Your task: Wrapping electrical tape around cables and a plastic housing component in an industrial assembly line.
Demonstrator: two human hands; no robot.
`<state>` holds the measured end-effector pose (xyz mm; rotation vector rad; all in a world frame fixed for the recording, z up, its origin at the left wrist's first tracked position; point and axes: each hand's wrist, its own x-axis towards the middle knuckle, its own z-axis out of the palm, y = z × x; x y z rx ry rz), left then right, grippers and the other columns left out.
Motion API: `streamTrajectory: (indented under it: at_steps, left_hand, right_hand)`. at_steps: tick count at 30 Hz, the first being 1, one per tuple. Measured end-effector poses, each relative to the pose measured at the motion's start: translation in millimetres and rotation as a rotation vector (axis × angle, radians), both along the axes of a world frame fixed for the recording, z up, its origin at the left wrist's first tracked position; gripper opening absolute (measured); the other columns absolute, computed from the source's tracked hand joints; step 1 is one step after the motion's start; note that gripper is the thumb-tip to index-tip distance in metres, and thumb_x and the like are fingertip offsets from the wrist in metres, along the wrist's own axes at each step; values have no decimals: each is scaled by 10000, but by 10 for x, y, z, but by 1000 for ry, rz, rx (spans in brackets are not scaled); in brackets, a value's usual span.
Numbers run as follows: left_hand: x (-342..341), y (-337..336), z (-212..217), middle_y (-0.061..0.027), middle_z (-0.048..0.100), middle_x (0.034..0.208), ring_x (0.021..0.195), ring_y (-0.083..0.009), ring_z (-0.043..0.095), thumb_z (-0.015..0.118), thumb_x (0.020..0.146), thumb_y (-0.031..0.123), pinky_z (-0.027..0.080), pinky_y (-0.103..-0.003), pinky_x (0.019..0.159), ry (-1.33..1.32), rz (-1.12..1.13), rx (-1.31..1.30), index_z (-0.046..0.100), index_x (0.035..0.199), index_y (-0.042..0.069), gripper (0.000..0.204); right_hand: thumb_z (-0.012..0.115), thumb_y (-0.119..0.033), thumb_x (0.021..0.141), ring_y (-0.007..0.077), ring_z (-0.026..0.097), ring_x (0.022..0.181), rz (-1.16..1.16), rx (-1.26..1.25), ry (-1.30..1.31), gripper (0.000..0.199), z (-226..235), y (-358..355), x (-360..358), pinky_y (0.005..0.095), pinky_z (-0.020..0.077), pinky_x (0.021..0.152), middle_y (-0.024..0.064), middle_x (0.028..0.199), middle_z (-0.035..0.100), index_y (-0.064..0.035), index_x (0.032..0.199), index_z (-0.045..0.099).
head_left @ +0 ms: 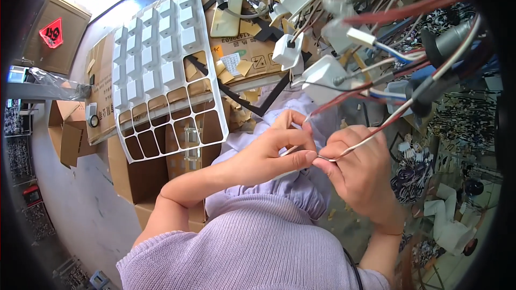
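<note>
A thin wire (344,152) is pinched between the left hand (269,153) and the right hand (357,174), both closed on it just above the lap, and it runs up to the hanging white plastic boxes (322,78). In the white grid tray (161,70) the upper cells hold white blocks and the lower rows are still empty, so I judge the work is about half done. Free room is small: cables hang close at the right, the tray edge is near at the left.

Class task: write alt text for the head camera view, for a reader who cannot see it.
Two bare hands meet over a lilac garment: the left hand and right hand pinch thin wires that run up to a hanging bundle of white plastic boxes and cables. To the left, a white grid tray, partly filled with white boxes, lies on cardboard boxes.
</note>
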<state>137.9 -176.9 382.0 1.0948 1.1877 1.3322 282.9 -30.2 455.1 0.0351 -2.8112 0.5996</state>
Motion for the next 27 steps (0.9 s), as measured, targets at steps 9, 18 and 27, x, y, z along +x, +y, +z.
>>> streamTrajectory:
  at_steps: [9,18,27]
  left_hand:
    - [-32,133,-50,15,517,934,1086,-182,336,605,947,277,272,-334,967,-392,-384,202,656,900,79,210]
    - [166,116,-56,-202,357,1380,1228,-324,424,475,962,420,349,-435,1010,321,33,193,515,1219,29,470]
    - [-630,720,-444,-227,471,1330,1256,-352,459,639,800,30,371,-409,1049,669,770,211,326,1391,-1,670]
  right_hand:
    - [790,-169,760,151,532,715,237,-1228,-192,197,-242,170,9,297,404,673,31,748,592,-47,726,639]
    - [666,-202,854,112,546,592,756,-1886,504,298,-323,344,298,314,406,764,-16,615,616,-111,570,651]
    - [561,-388,955,159,585,559,992,-1852,143,420,-660,392,69,293,437,630,58,717,659,-114,640,518]
